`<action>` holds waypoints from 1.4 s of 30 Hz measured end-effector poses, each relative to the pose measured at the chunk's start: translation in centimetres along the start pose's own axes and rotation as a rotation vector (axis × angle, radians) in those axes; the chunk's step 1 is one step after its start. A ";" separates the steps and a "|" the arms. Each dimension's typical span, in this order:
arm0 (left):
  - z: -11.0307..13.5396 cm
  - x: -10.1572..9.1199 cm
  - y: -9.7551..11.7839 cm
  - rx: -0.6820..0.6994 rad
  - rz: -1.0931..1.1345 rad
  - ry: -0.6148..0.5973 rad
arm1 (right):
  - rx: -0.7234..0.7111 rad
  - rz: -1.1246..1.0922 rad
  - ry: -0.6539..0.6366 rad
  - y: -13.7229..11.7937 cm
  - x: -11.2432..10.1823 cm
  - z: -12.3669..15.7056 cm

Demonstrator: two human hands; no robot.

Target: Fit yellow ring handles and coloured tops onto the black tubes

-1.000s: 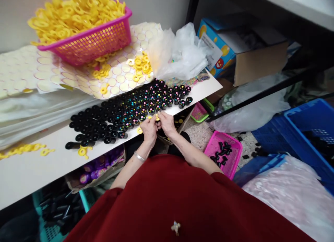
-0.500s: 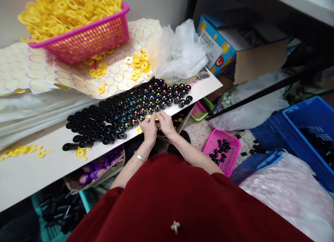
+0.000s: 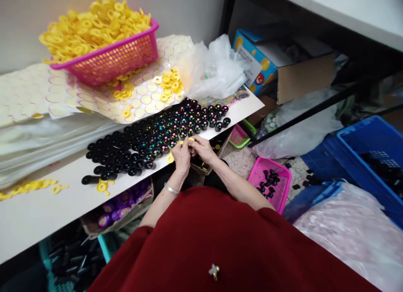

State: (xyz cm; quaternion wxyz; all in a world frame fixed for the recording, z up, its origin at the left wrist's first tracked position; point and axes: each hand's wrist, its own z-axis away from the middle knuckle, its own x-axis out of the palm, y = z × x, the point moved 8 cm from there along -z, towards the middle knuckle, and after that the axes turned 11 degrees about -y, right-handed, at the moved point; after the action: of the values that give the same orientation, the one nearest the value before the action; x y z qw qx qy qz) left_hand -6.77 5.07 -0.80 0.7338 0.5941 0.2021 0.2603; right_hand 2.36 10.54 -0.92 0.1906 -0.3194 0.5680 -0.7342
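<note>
Close together at the front edge of the white shelf [image 3: 67, 208], my two hands are closed at the fingertips. A small yellow plastic ring piece [image 3: 191, 140] shows between them. My left hand [image 3: 181, 155] pinches one side of it, and my right hand [image 3: 203, 149] pinches the other. Just beyond my fingers stand rows of black tubes [image 3: 138, 151], many with coloured bits visible in their open tops. Another yellow ring piece [image 3: 170, 158] lies on the shelf left of my left hand. Fingers partly cover what I hold.
A pink basket [image 3: 110, 59] heaped with yellow ring pieces stands at the back on sheets of round stickers [image 3: 145, 101]. Clear plastic bags [image 3: 217, 69] lie beside it. A pink tray [image 3: 285, 178] with black parts and a blue crate [image 3: 362, 134] are lower right.
My hands stay together at the shelf edge, with the fingers slightly shifted and more yellow showing above them. The whole view has moved a little.
</note>
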 end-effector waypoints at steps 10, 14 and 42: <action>3.7 0.2 3.0 -0.032 0.049 -0.284 | -0.106 0.097 -0.378 -4.6 -0.8 4.1; 5.6 2.2 3.1 -0.268 0.224 -0.628 | -0.157 0.242 -0.550 -7.3 0.1 6.4; 10.1 3.7 4.9 0.297 -0.227 -0.763 | -0.056 -0.342 -0.007 -2.1 -2.5 13.6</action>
State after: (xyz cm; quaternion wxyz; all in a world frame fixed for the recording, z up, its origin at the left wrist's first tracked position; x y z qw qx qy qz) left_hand 1.52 0.41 6.21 0.6864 0.7212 0.0156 -0.0924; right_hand 13.67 3.07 2.54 0.0559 -0.4192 0.5248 -0.7387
